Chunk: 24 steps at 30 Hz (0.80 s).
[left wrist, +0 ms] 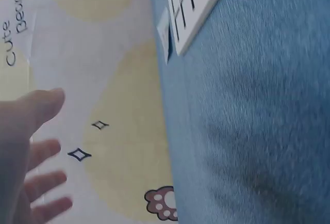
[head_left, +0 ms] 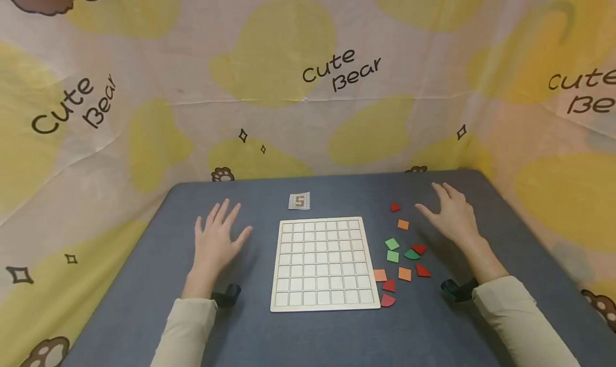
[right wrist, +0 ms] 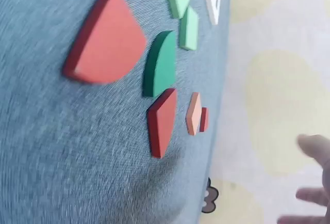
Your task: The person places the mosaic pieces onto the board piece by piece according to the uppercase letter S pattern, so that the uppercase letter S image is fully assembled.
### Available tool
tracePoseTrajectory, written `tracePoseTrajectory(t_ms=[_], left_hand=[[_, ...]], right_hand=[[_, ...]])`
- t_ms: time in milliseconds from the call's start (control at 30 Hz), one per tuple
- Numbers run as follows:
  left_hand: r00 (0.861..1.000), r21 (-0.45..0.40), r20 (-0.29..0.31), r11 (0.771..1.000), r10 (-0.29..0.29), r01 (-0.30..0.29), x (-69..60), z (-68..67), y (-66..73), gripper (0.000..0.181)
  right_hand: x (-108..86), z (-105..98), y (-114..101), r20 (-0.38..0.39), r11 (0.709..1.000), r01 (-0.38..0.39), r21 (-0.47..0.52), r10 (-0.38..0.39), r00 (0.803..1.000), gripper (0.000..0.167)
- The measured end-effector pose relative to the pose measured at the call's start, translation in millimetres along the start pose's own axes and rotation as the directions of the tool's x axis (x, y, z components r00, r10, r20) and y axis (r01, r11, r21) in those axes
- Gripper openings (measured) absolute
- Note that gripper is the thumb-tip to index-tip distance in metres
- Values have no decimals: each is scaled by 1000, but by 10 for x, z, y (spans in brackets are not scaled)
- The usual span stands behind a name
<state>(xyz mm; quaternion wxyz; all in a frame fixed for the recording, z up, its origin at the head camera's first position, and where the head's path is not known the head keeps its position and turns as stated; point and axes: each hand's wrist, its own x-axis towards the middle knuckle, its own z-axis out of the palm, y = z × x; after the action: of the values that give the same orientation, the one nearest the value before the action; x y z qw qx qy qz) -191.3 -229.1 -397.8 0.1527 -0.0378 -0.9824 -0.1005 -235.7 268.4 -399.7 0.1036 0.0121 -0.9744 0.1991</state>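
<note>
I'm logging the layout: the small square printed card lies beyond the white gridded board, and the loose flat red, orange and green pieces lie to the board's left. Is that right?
Not quite: the head view shows the loose flat red, orange and green pieces to the right of the white gridded board, not its left. The small square printed card does lie beyond the board.

And there's the white grid board [head_left: 323, 264] lying flat, off its right side a loose scatter, red round-edged pieces [head_left: 423, 271], orange squares [head_left: 405, 274], two pale green squares [head_left: 392, 256], one dark green piece [head_left: 412, 254] right beside a red one
</note>
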Motion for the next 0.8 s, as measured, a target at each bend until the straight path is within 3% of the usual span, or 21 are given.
tracePoseTrajectory(t_ms=[200,400,500,633,800], left_hand=[[986,-85,2,982,168,-167,-114,63,129,58],[960,-156,26,950,278,-271,-256,135,296,54],[939,-177,53,929,339,-325,-323,178,374,52],[900,-202,121,898,418,-390,-397,236,444,48],[860,-229,186,872,475,-432,-465,276,481,47]], right_hand=[[40,109,2,122,993,29,110,-43,992,68],[109,236,48,124,984,90,152,-109,986,55],[176,290,51,142,977,113,180,-139,980,50],[277,341,34,181,970,110,215,-150,972,44],[391,409,38,221,968,101,230,-153,963,39]])
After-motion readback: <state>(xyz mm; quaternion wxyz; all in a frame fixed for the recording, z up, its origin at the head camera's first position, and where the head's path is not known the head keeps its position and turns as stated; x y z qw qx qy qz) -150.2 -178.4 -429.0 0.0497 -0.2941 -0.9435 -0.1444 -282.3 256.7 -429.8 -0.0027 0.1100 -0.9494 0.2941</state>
